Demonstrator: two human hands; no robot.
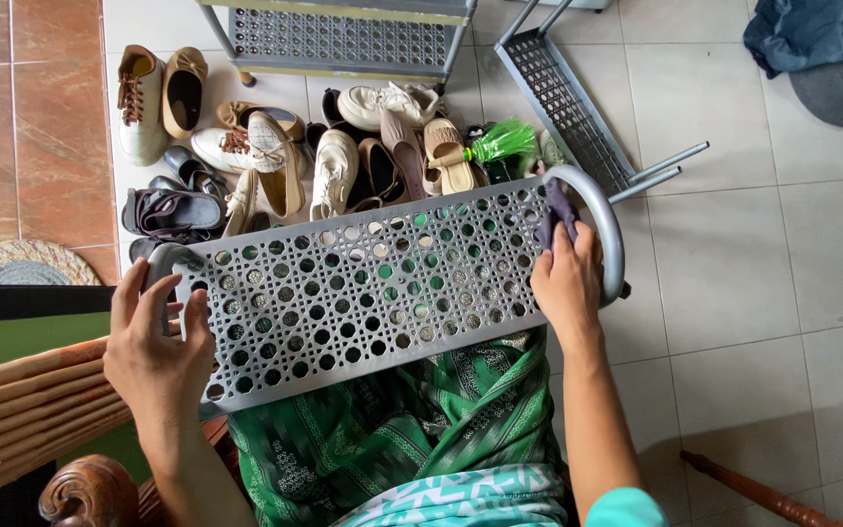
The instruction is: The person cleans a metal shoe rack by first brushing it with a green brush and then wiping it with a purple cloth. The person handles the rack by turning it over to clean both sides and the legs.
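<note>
Across the seated person's green-patterned lap lies a grey perforated shelf panel (363, 288), left hand (153, 351) gripping its end with fingers spread, right hand (568, 283) pressing a purple cloth (558, 210) onto it, jumbled shoes (334, 161) crowding the floor beyond.

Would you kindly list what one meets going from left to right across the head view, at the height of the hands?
Bundle of brown sticks → left hand on the shelf's left end → grey perforated shelf panel → right hand pressing a purple cloth → pale floor tiles.
</note>
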